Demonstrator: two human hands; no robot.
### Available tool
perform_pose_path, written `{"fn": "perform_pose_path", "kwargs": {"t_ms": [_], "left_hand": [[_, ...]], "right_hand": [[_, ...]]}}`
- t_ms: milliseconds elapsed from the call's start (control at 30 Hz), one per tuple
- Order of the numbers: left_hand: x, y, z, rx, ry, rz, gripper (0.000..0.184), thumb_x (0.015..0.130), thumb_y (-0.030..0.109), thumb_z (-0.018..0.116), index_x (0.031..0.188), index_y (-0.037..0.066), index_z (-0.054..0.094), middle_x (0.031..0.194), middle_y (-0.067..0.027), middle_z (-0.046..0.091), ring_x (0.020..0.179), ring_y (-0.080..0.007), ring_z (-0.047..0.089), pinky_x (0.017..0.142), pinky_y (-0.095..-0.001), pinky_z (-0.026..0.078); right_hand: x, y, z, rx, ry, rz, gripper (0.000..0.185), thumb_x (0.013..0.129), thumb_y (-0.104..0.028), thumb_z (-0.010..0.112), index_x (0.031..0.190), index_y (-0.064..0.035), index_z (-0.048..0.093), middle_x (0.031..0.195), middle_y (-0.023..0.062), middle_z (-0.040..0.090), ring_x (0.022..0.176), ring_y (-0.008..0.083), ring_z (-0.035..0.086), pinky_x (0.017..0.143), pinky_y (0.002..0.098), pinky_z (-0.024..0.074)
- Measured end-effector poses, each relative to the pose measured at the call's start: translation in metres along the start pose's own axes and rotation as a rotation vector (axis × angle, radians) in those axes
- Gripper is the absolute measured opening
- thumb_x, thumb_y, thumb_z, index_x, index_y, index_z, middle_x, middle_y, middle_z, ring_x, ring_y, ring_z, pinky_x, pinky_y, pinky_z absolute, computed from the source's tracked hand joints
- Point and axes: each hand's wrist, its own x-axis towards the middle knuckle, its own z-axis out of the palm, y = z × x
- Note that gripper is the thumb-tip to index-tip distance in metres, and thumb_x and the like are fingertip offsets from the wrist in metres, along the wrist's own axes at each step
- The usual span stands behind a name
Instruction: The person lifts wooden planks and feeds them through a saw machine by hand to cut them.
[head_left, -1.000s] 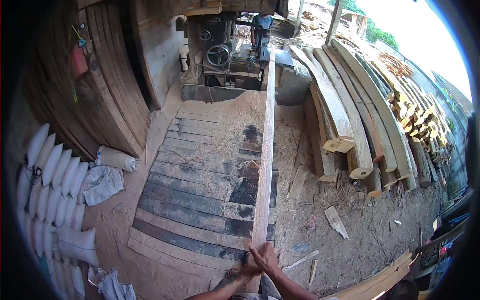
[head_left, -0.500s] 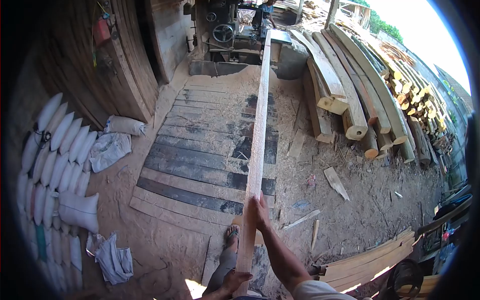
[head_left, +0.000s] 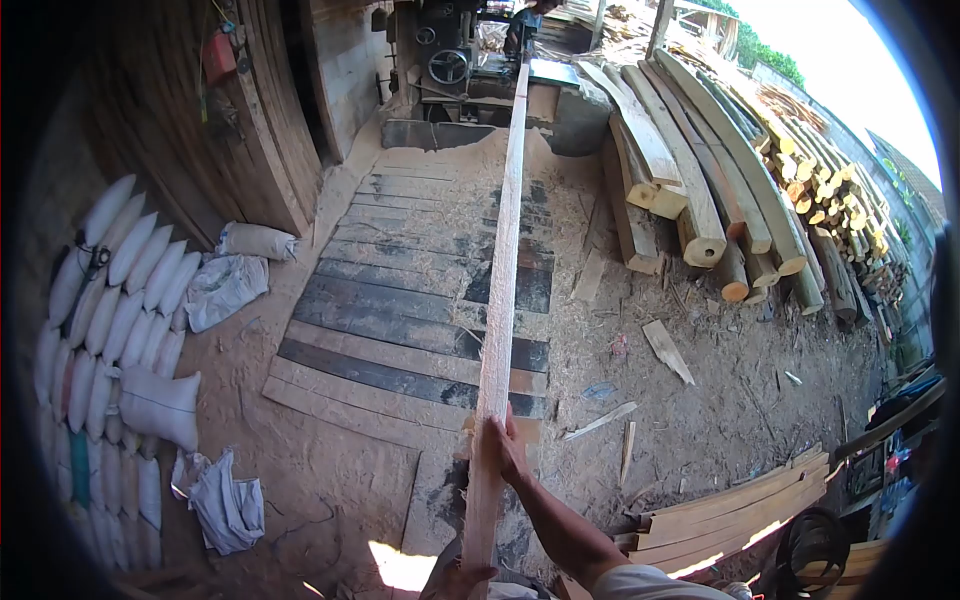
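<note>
A long, narrow sawn board (head_left: 500,290) runs away from me down the middle of the view, its far end at the machine. My right hand (head_left: 507,450) grips its right edge, thumb on the upper face and fingers mostly hidden beneath. Closer to my body, my left hand (head_left: 463,580) holds the near end, its fingertips showing at the right edge. Shadow and the lower border hide part of that hand. At the far end stands a woodworking machine with a handwheel (head_left: 448,67) and a flat metal table (head_left: 553,72).
Below the board lies a plank floor (head_left: 380,310) strewn with sawdust. Squared beams and logs (head_left: 705,240) are stacked on the right, filled white sacks (head_left: 110,320) on the left. Stacked boards (head_left: 735,520) lie at lower right. Another person (head_left: 525,25) is beside the machine.
Both hands and the board now sit lower in my view, and the board's far end has shifted slightly left. My foot has dropped out of sight. The other person leans in closer to the machine.
</note>
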Motion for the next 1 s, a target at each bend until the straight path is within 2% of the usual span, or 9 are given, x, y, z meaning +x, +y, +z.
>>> {"fn": "perform_pose_path", "kwargs": {"t_ms": [100,200,233,433,500,600,700,800,1000], "left_hand": [[0.032,0.008,-0.012,0.138,0.011,-0.204,0.067,0.085,0.015,0.077,0.140,-0.001,0.041,0.105,-0.0157,0.069,0.093,-0.0239,0.066,0.076,-0.0362,0.055],[0.070,-0.020,-0.027,0.352,0.069,-0.033,0.068,0.087,0.021,0.076,0.136,-0.009,0.041,0.103,-0.0129,0.071,0.092,-0.0234,0.067,0.077,-0.0350,0.055],[0.086,-0.013,-0.028,0.337,0.086,-0.056,0.066,0.085,0.023,0.077,0.133,-0.008,0.044,0.102,-0.0125,0.071,0.092,-0.0230,0.067,0.078,-0.0348,0.054],[0.203,0.039,-0.019,0.157,0.156,-0.234,0.057,0.076,0.036,0.083,0.116,0.000,0.065,0.100,-0.0102,0.073,0.094,-0.0210,0.068,0.086,-0.0337,0.052],[0.239,0.061,-0.015,0.148,0.160,-0.283,0.054,0.073,0.040,0.085,0.111,0.002,0.072,0.100,-0.0094,0.073,0.095,-0.0203,0.068,0.089,-0.0333,0.051],[0.289,0.118,-0.014,0.275,0.104,-0.407,0.065,0.067,0.044,0.088,0.113,0.001,0.070,0.103,-0.0111,0.072,0.098,-0.0219,0.068,0.091,-0.0340,0.050],[0.344,0.167,-0.012,0.313,0.074,-0.334,0.065,0.068,0.048,0.087,0.113,0.004,0.070,0.105,-0.0110,0.072,0.095,-0.0212,0.068,0.086,-0.0342,0.052],[0.416,0.186,-0.015,0.299,0.047,-0.393,0.072,0.063,0.044,0.090,0.118,0.002,0.067,0.107,-0.0114,0.071,0.099,-0.0225,0.067,0.090,-0.0327,0.050],[0.581,0.195,-0.016,0.296,0.126,-0.314,0.081,0.058,0.056,0.089,0.112,0.000,0.069,0.105,-0.0130,0.072,0.097,-0.0233,0.068,0.088,-0.0348,0.052]], "right_hand": [[0.036,-0.015,0.006,0.054,-0.071,-0.039,0.067,0.104,-0.034,0.052,0.156,-0.0040,0.023,0.147,0.0063,0.045,0.129,0.0140,0.043,0.107,0.0268,0.0350],[0.082,-0.022,0.005,0.042,-0.040,-0.031,0.067,0.103,-0.035,0.053,0.156,-0.0033,0.025,0.149,0.0109,0.045,0.131,0.0175,0.043,0.108,0.0279,0.0342],[0.099,-0.022,0.004,0.022,-0.011,-0.019,0.068,0.103,-0.035,0.053,0.155,-0.0028,0.025,0.149,0.0131,0.045,0.133,0.0191,0.044,0.109,0.0285,0.0338],[0.216,-0.067,0.007,0.047,-0.025,0.138,0.063,0.104,-0.034,0.052,0.156,-0.0080,0.028,0.137,0.0042,0.054,0.113,0.0121,0.052,0.096,0.0261,0.0430],[0.252,-0.082,0.011,0.040,-0.033,0.051,0.061,0.104,-0.034,0.052,0.155,-0.0077,0.030,0.135,0.0039,0.055,0.113,0.0124,0.052,0.097,0.0262,0.0427],[0.309,-0.104,0.013,0.032,-0.030,0.018,0.062,0.104,-0.035,0.052,0.155,-0.0073,0.030,0.134,0.0040,0.055,0.114,0.0129,0.053,0.097,0.0266,0.0426],[0.376,-0.118,0.012,0.012,-0.035,0.012,0.063,0.104,-0.035,0.052,0.155,-0.0070,0.030,0.134,0.0045,0.055,0.115,0.0135,0.053,0.097,0.0269,0.0426],[0.446,-0.123,0.000,-0.025,-0.025,0.067,0.064,0.103,-0.036,0.052,0.155,-0.0069,0.029,0.135,0.0050,0.055,0.115,0.0138,0.053,0.097,0.0271,0.0426],[0.629,-0.147,-0.008,-0.019,-0.005,0.053,0.064,0.103,-0.036,0.053,0.155,-0.0066,0.030,0.135,0.0046,0.054,0.115,0.0131,0.052,0.098,0.0268,0.0422]]}}
